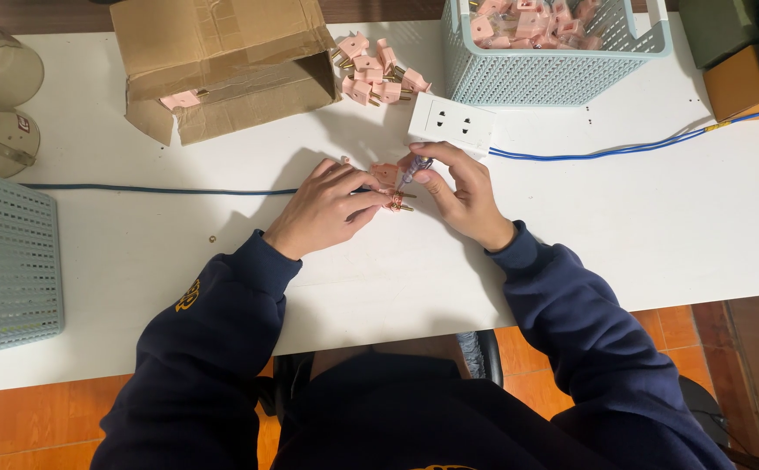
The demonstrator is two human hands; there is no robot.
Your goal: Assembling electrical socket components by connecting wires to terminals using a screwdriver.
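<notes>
The pink plug (387, 177) is between my two hands, just above the white table (640, 235). My left hand (327, 209) pinches it; my right hand (462, 196) has its grip closed on a small screwdriver (415, 170) (tip touching the plug). Behind lie a white socket block (451, 123), more pink plugs (375, 74), a cardboard box (223, 61).

From the white socket block (451, 122), I see bare table (658, 218) open to the right and toward me (only a blue cable (605, 153) crosses). Behind it, the basket (553, 74), loose pink plugs (375, 70) and cardboard box (223, 65) block passage.
</notes>
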